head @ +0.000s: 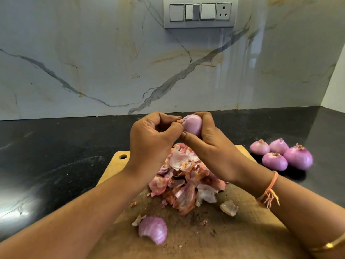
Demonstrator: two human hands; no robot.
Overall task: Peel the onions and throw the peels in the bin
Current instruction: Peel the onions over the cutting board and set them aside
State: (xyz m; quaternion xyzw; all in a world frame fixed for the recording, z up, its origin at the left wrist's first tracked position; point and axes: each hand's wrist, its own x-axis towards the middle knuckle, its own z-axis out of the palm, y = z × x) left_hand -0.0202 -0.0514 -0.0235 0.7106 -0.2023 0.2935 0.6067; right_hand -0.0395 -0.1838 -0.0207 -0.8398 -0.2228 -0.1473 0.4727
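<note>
1. Marble wall (93, 53) fills the back, grey and tan veins running across it.
2. Black counter (56, 146) stretches below it, glossy, with glare at the left.
3. Wooden board (242, 230) lies front and centre on the counter, its hanging hole at the far left corner.
4. Peels (183, 176) sit heaped on the middle of the board, pink, white and orange scraps all jumbled together.
5. Left hand (151, 141) hangs above the heap, fingers curled in, thumb and fingertip pinching the dry orange tip of the onion (192, 125).
6. Right hand (211, 144) is wrapped round that onion from the right, thumb under it, fingers over the top (a firm grip, this one).
7. Switch plate (198, 13) is up on the wall, three switches and a socket.
8. Four onions (274, 161) cluster on the counter just off the board's right edge, touching each other, purple skins smooth.
9. The held onion is in the air, above the far end of the board, between both hands.
10. A cupped purple peel (154, 231) lies alone on the near part of the board, apart from the heap.
11. Orange thread (270, 187) circles the right wrist; a gold bangle (330, 244) sits further up the arm.
</note>
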